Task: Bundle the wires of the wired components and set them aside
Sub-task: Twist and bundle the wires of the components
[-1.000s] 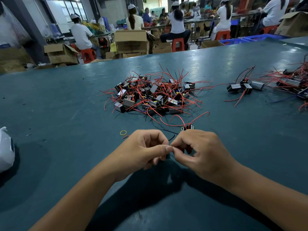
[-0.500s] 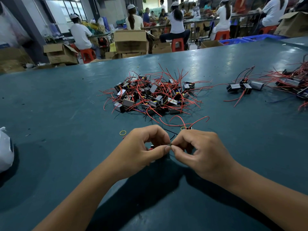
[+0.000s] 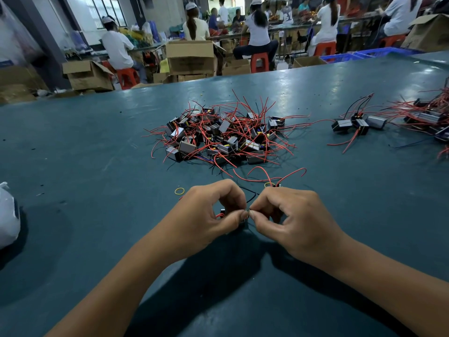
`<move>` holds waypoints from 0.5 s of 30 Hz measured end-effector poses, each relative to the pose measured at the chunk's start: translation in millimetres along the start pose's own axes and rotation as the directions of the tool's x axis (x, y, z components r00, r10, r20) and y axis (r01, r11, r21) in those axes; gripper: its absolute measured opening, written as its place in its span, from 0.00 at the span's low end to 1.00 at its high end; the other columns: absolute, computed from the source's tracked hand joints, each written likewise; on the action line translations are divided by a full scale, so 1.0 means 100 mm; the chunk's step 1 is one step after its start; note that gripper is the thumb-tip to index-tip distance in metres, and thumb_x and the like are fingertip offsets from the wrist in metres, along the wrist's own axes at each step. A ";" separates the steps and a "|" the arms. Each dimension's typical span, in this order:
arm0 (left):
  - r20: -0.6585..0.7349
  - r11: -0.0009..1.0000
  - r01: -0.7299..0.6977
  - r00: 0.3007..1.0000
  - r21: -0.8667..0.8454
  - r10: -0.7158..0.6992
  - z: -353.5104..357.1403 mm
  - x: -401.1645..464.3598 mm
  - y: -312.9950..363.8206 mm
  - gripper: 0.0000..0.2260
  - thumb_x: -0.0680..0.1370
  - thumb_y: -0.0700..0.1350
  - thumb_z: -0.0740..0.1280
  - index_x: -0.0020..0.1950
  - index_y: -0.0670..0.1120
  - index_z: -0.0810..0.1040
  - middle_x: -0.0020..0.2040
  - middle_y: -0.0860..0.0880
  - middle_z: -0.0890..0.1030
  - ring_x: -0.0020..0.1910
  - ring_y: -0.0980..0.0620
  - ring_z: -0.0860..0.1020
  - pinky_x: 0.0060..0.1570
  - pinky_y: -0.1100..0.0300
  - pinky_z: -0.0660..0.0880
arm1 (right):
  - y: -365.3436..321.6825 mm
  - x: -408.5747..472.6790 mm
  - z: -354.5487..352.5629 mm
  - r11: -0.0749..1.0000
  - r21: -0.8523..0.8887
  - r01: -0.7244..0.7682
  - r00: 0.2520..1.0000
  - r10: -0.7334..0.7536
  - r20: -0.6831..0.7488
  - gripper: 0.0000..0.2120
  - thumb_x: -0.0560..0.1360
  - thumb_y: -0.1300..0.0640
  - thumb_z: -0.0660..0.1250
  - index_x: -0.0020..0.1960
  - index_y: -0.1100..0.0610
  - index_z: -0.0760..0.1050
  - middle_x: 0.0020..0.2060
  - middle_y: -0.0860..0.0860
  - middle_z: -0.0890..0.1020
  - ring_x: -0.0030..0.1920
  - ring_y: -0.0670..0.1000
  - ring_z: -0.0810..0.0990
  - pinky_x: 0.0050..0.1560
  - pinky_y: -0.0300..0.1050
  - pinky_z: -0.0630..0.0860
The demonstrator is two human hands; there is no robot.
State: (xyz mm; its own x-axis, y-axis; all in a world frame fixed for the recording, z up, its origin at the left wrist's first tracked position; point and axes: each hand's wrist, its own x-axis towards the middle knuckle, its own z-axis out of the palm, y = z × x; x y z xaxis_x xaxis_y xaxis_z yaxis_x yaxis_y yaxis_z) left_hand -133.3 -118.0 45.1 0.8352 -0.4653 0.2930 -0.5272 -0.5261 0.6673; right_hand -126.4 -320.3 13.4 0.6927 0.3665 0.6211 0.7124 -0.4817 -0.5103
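Head view shows us our two hands meeting at the near edge of the green table (image 3: 73, 147), thumb tips almost touching. Our left hand (image 3: 206, 212) curls around a small wired component (image 3: 222, 211), of which only a dark corner and a bit of red lead peek out between thumb and fingers. Our right hand (image 3: 291, 220) pinches the thin black wire (image 3: 250, 194) at its near end; the wire arches up and away between the knuckles, so its long axis runs from our fingertips toward the loose pile of components (image 3: 223, 135) straight ahead. A yellow rubber band (image 3: 179, 190) lies just left of the left hand, nearer that hand than the right. We judge the next wrap calls for the band. Bundled pieces (image 3: 359, 122) sit well off to the right.
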 end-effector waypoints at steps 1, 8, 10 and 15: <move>0.000 1.000 0.002 1.000 -0.015 -0.002 0.00 0.00 0.00 0.05 0.77 0.38 0.73 0.46 0.46 0.79 0.37 0.54 0.80 0.28 0.66 0.72 0.30 0.77 0.64 | 0.00 0.00 0.00 1.000 0.000 0.001 1.000 -0.001 0.002 0.04 0.72 0.54 0.70 0.39 0.52 0.78 0.31 0.43 0.77 0.33 0.42 0.74 0.36 0.40 0.72; -0.059 1.000 -0.003 0.998 -0.002 0.003 0.04 0.01 -0.04 0.12 0.74 0.36 0.71 0.46 0.53 0.79 0.40 0.52 0.81 0.34 0.44 0.78 0.31 0.53 0.73 | 0.00 0.00 0.00 0.999 0.045 -0.018 1.000 0.018 -0.004 0.05 0.71 0.52 0.66 0.38 0.51 0.77 0.30 0.41 0.75 0.32 0.42 0.74 0.36 0.39 0.72; -0.069 0.993 -0.085 0.993 0.083 0.091 0.04 0.01 -0.02 0.12 0.72 0.34 0.71 0.46 0.52 0.80 0.40 0.54 0.80 0.37 0.54 0.77 0.34 0.65 0.71 | 0.00 0.00 0.00 0.999 0.051 -0.018 1.000 0.019 -0.004 0.05 0.71 0.52 0.66 0.39 0.52 0.77 0.30 0.41 0.75 0.32 0.43 0.74 0.35 0.39 0.72; -0.129 0.996 -0.085 0.988 0.040 0.089 0.06 0.01 -0.01 0.07 0.74 0.36 0.69 0.46 0.48 0.81 0.39 0.52 0.80 0.37 0.54 0.77 0.31 0.60 0.72 | -0.01 0.01 -0.01 0.998 0.051 -0.042 0.999 0.042 -0.015 0.03 0.71 0.57 0.70 0.39 0.52 0.77 0.29 0.40 0.75 0.32 0.42 0.75 0.36 0.37 0.71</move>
State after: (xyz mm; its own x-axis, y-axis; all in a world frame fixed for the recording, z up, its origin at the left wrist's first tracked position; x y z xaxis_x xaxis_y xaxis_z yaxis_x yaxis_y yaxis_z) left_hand -132.5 -121.9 40.8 0.7981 -0.4145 0.4374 -0.6018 -0.5127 0.6123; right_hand -126.5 -320.4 15.1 0.7206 0.3340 0.6076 0.6878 -0.4552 -0.5654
